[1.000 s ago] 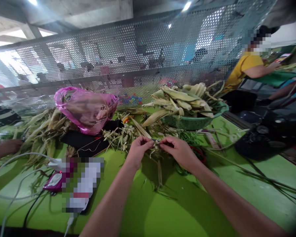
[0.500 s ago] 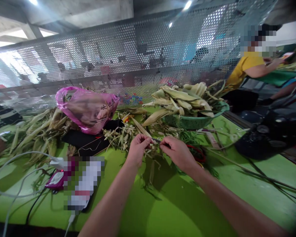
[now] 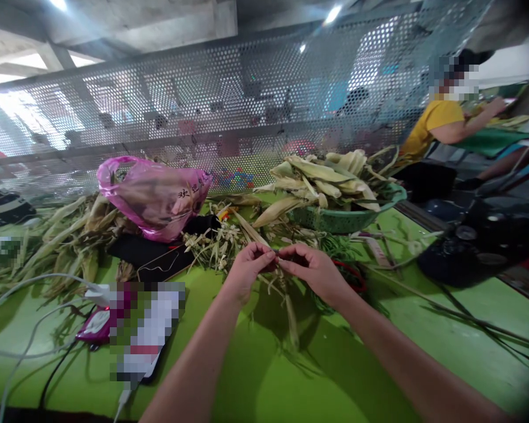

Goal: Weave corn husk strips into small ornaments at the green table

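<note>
My left hand (image 3: 252, 265) and my right hand (image 3: 309, 267) meet at the middle, thumbs and fingertips pinched together on a thin bundle of corn husk strips (image 3: 291, 311). The bundle hangs below the fingertips over the green table (image 3: 264, 393), its loose ends spread at the bottom. Just behind my hands lie a long dry husk (image 3: 247, 228) and a heap of small pale husk pieces (image 3: 220, 241). What exactly sits between the fingertips is too small to make out.
Behind stand a pink plastic bag (image 3: 154, 197) and a green basket (image 3: 352, 218) heaped with husks. At left are more husks (image 3: 66, 229), cables, a power bank (image 3: 99, 323) and a phone (image 3: 152, 335). A black bag (image 3: 462, 247) lies right; a person in yellow (image 3: 441, 120) sits beyond.
My right hand has moved slightly left, so its fingertips now meet those of my left hand. The hanging husk bundle has swung right and extends lower. At far left, another person's hand has mostly left view.
</note>
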Action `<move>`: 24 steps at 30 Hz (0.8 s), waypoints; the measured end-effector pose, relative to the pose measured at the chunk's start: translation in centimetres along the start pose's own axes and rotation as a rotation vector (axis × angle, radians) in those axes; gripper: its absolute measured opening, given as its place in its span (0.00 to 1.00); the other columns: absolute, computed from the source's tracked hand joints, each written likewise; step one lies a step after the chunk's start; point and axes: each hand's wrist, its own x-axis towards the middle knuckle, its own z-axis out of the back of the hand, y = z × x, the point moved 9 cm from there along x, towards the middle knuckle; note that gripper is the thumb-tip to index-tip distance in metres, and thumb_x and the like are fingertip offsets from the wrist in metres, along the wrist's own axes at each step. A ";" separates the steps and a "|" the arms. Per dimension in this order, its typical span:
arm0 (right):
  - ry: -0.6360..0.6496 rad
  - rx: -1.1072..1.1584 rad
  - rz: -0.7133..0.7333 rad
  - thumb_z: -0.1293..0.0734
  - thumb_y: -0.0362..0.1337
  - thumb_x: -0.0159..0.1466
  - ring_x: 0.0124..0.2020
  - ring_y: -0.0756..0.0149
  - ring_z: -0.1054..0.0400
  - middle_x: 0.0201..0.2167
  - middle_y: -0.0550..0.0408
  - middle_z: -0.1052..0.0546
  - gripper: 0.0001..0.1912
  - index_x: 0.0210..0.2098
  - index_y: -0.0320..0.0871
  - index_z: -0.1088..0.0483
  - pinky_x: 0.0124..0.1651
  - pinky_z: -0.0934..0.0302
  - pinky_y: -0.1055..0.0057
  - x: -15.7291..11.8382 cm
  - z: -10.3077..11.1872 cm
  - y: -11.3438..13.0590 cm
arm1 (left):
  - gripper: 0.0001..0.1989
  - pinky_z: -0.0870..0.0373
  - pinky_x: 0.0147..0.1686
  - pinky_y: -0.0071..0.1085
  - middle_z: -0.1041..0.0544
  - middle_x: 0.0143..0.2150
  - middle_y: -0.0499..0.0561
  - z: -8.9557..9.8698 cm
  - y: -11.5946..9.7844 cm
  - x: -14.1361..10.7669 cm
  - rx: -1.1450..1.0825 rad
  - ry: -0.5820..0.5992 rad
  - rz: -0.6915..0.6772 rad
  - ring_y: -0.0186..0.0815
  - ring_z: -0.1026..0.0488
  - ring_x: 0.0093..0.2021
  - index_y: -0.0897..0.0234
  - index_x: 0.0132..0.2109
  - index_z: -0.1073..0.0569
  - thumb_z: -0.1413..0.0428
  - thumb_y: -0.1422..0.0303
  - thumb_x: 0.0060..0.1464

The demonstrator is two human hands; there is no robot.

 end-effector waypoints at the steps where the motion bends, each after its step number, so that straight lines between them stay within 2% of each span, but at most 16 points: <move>1: -0.014 -0.008 0.014 0.31 0.45 0.56 0.34 0.63 0.31 0.31 0.53 0.24 0.13 0.35 0.42 0.28 0.40 0.36 0.65 0.0 0.1 0.1 | 0.15 0.33 0.32 0.24 0.28 0.28 0.47 0.0 0.0 0.0 0.001 -0.003 0.002 0.26 0.32 0.26 0.67 0.31 0.31 0.36 0.63 0.43; 5: -0.077 -0.021 0.015 0.31 0.43 0.55 0.27 0.67 0.35 0.25 0.57 0.27 0.10 0.31 0.42 0.29 0.32 0.39 0.69 0.0 0.8 0.3 | 0.14 0.33 0.34 0.25 0.29 0.29 0.46 -0.2 -0.1 -0.2 -0.014 0.003 -0.001 0.26 0.31 0.28 0.67 0.32 0.31 0.36 0.64 0.44; 8: -0.069 0.022 -0.035 0.31 0.44 0.55 0.24 0.70 0.38 0.25 0.58 0.29 0.12 0.32 0.42 0.30 0.25 0.44 0.73 -0.1 0.7 0.1 | 0.13 0.33 0.35 0.25 0.29 0.29 0.46 -0.4 -0.1 -0.3 -0.014 0.015 -0.002 0.26 0.31 0.29 0.67 0.32 0.31 0.37 0.64 0.46; 13: -0.024 0.055 -0.065 0.31 0.44 0.54 0.23 0.72 0.40 0.25 0.58 0.30 0.13 0.32 0.41 0.30 0.23 0.46 0.75 -0.1 0.3 -0.2 | 0.13 0.33 0.36 0.26 0.28 0.30 0.48 -0.2 -0.1 -0.2 -0.010 0.013 -0.010 0.27 0.31 0.29 0.66 0.32 0.31 0.37 0.63 0.46; 19: -0.107 0.050 -0.051 0.30 0.44 0.54 0.20 0.73 0.43 0.21 0.61 0.34 0.12 0.28 0.42 0.32 0.21 0.47 0.75 -0.1 1.2 -0.5 | 0.16 0.33 0.38 0.28 0.25 0.37 0.51 -0.5 -0.3 -0.4 -0.022 0.004 0.017 0.30 0.29 0.34 0.65 0.38 0.32 0.37 0.62 0.45; 22: -0.166 0.053 -0.041 0.30 0.44 0.54 0.20 0.72 0.43 0.21 0.61 0.34 0.12 0.28 0.43 0.33 0.22 0.46 0.74 -0.1 1.9 -0.7 | 0.21 0.34 0.41 0.29 0.25 0.40 0.53 -1.3 -0.6 -0.6 0.119 0.034 -0.011 0.33 0.29 0.41 0.64 0.42 0.32 0.35 0.64 0.42; 24: -0.183 0.052 -0.034 0.31 0.44 0.55 0.21 0.72 0.42 0.22 0.61 0.33 0.12 0.28 0.43 0.33 0.24 0.46 0.73 -0.1 2.1 -0.8 | 0.22 0.35 0.40 0.29 0.26 0.41 0.54 -1.8 -0.8 -0.6 0.266 0.052 -0.067 0.35 0.30 0.43 0.65 0.42 0.31 0.33 0.66 0.39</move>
